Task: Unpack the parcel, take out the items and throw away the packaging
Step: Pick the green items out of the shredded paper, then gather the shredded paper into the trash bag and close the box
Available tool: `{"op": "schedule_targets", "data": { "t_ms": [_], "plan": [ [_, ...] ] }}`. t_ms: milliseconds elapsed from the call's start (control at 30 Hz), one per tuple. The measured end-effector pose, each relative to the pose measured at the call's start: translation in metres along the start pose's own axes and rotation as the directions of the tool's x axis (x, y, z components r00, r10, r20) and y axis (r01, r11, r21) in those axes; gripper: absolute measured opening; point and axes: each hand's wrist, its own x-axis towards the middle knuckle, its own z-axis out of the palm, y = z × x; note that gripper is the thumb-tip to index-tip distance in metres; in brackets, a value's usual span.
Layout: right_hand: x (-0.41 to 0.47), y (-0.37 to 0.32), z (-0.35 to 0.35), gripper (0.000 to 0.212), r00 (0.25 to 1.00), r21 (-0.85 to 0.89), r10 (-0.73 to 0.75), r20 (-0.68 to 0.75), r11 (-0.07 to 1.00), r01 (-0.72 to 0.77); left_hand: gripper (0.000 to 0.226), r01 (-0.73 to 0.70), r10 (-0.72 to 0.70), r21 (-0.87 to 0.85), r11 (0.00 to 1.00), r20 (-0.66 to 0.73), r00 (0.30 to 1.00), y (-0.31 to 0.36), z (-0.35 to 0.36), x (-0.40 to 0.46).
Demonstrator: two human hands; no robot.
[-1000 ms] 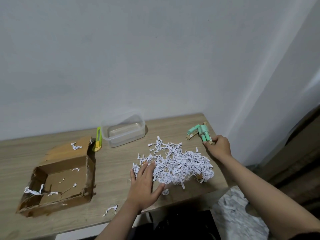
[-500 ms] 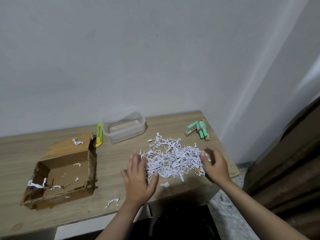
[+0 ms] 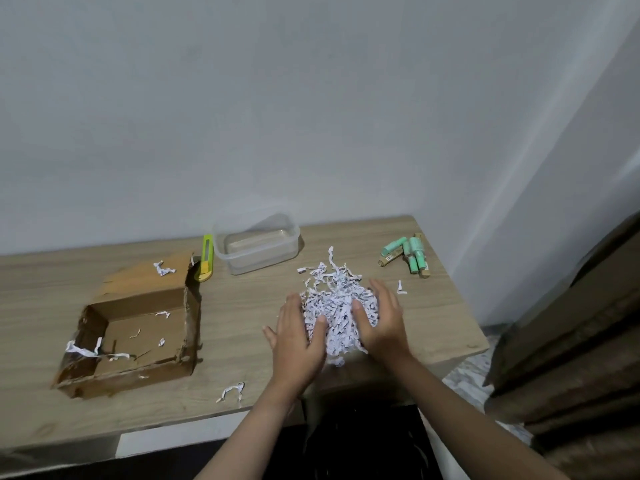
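Both hands cup a heap of white shredded-paper filler [image 3: 334, 306] just right of the frame's centre: the left hand [image 3: 298, 337] presses in from the left side with fingers fairly straight and thumb laid on the paper, while the right hand [image 3: 381, 320] presses from the right with fingers bent round the heap. Squeezing from two sides like this probably serves to bunch the loose strips into one mass that can be lifted in a single go and thrown away. A few strips trail out of the heap toward the top of the frame, so some could drop when it rises.

At centre right, near the far right corner of the light wooden table [image 3: 242, 323], lie the mint-green cylindrical items with brown ends [image 3: 410, 254], well apart from the paper; they seem set aside as the parcel's contents. At lower left sits the opened brown cardboard box [image 3: 138, 327], holding only a few stray white strips on its floor and rim, so unpacking looks finished. Just beyond its far right corner lies a yellow-green utility knife [image 3: 206, 258], likely laid there after cutting. Beside it stands a clear plastic rectangular container [image 3: 256, 242] with nothing visible inside. One curled strip [image 3: 231, 390] lies near the table's front edge.
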Motion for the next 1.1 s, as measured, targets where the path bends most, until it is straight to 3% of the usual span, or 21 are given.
{"op": "schedule_targets", "data": {
  "t_ms": [167,267,367,500,667,867,1000,1100],
  "plan": [
    [0.032,0.009,-0.024,0.063,0.998,0.001,0.044,-0.055,0.999,-0.044,0.087,0.164,-0.140,0.123,0.979,-0.183,0.973,-0.023,-0.038,-0.030],
    [0.044,0.022,-0.023,0.071,0.996,-0.118,0.089,-0.026,0.989,-0.092,0.089,0.261,-0.231,0.190,0.947,-0.163,0.959,-0.037,-0.042,-0.043],
    [0.042,0.025,-0.010,0.080,0.987,-0.102,0.156,0.043,0.983,-0.151,0.091,0.251,-0.226,0.229,0.940,-0.130,0.965,-0.037,-0.037,-0.043],
    [0.026,0.016,0.007,0.079,0.979,0.028,0.121,0.165,0.991,-0.128,0.091,0.138,-0.135,0.109,0.984,-0.031,0.990,-0.019,-0.020,-0.027],
    [0.015,0.008,0.002,0.074,0.977,0.101,0.080,0.197,0.990,-0.101,0.076,0.039,-0.023,-0.201,0.979,0.084,0.996,0.009,0.001,-0.007],
    [0.020,0.017,-0.027,0.067,0.984,0.134,0.086,0.153,0.985,-0.107,0.049,0.070,-0.105,-0.557,0.828,-0.032,0.994,0.033,-0.014,0.000],
    [0.035,0.016,-0.030,0.059,0.987,0.115,0.060,0.148,0.990,-0.078,0.045,0.050,-0.174,-0.557,0.829,-0.172,0.970,0.027,-0.030,-0.009],
    [0.063,0.008,-0.021,0.054,0.974,0.078,0.030,0.223,0.996,-0.048,0.059,0.072,-0.185,-0.456,0.887,-0.207,0.961,0.009,-0.030,-0.020]
  ]
}}
